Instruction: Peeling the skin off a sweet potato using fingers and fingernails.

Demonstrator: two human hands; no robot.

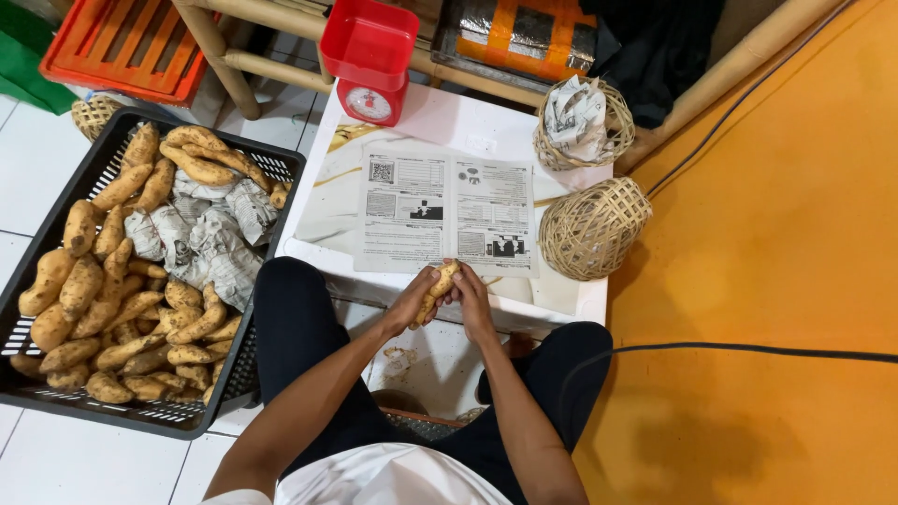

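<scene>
Both hands (pixel 447 297) around sweet potato (pixel 438 286)

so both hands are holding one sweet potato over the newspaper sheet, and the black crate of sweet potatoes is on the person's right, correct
Not quite. The head view shows the left hand and right hand holding one sweet potato at the edge of the newspaper sheet, but the black crate sits on the person's left, not the right.

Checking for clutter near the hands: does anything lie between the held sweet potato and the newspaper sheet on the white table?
Nothing visible does. Both hands, left and right, hold the tan sweet potato right over the near edge of the printed newspaper sheet.
</scene>
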